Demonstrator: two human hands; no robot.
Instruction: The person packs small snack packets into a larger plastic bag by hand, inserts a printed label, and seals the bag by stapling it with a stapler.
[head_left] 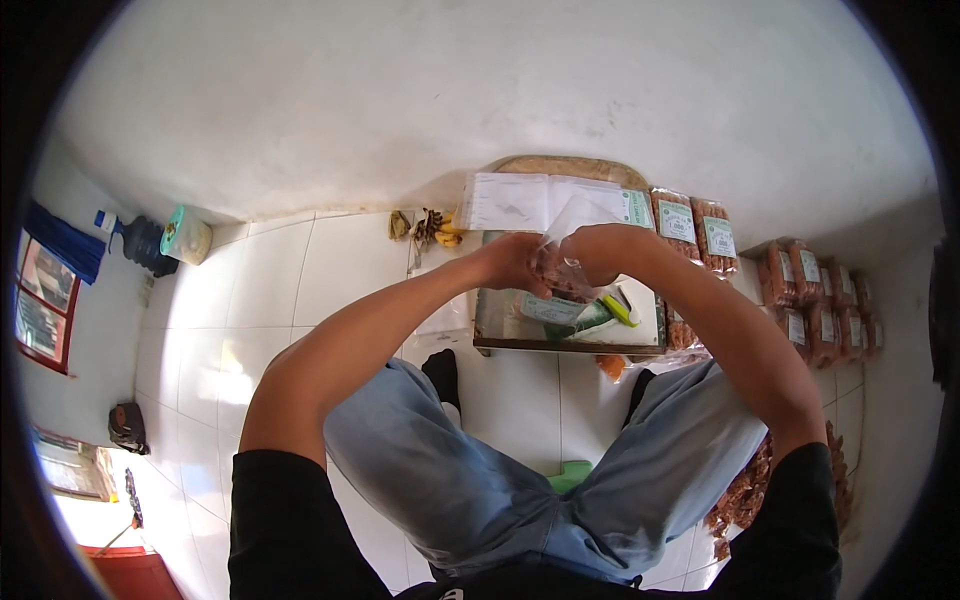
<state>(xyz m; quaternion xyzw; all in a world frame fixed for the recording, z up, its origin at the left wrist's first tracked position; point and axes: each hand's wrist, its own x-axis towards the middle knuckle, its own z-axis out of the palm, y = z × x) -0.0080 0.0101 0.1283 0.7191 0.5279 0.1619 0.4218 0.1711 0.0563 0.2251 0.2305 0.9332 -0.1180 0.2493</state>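
A clear plastic bag (572,222) is held between my two hands above a low glass-topped table (490,325). My left hand (515,264) closes around the bag's left side, and my right hand (598,252) grips it from the right, its fingers mostly hidden behind the wrist. Something brown shows through the bag's lower part. Below the hands, a green-and-white label (553,308) and a yellow-green tool (620,310), whose kind I cannot make out, lie on the table.
White plastic sheets or bags (507,200) lie at the table's back. Labelled brown snack packs (675,222) stand to the right, with more packs (815,290) stacked near the wall. Bananas (447,232) lie at the left. Loose brown pieces (742,492) sit beside my right leg.
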